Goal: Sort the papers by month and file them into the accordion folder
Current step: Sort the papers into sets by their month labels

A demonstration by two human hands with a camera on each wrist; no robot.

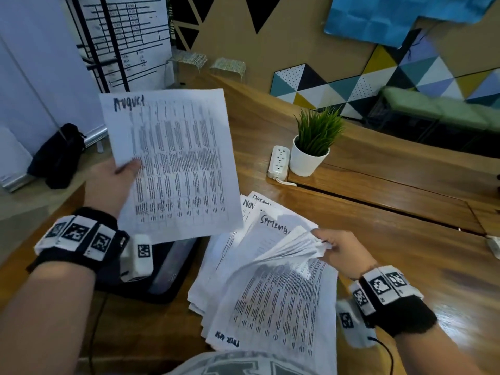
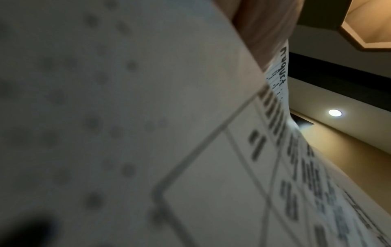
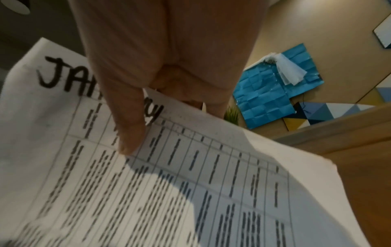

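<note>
My left hand (image 1: 119,174) holds up a printed sheet headed "August" (image 1: 173,163), thumb on its left edge; the left wrist view shows that August sheet (image 2: 277,80) edge-on and blurred. My right hand (image 1: 332,250) pinches the lifted corners of several sheets of a fanned paper pile (image 1: 273,293) on the table; the right wrist view shows my thumb on a sheet headed "January" (image 3: 190,183). Sheets headed September (image 1: 273,221) and November (image 1: 247,205) fan out behind. The black accordion folder (image 1: 167,274) lies under the August sheet, mostly hidden.
A wooden table (image 1: 392,253) carries a potted plant (image 1: 313,147) and a white power strip (image 1: 279,162) behind the pile. A dark bag (image 1: 58,155) sits on the floor at left. A patterned wall panel (image 1: 378,74) stands behind.
</note>
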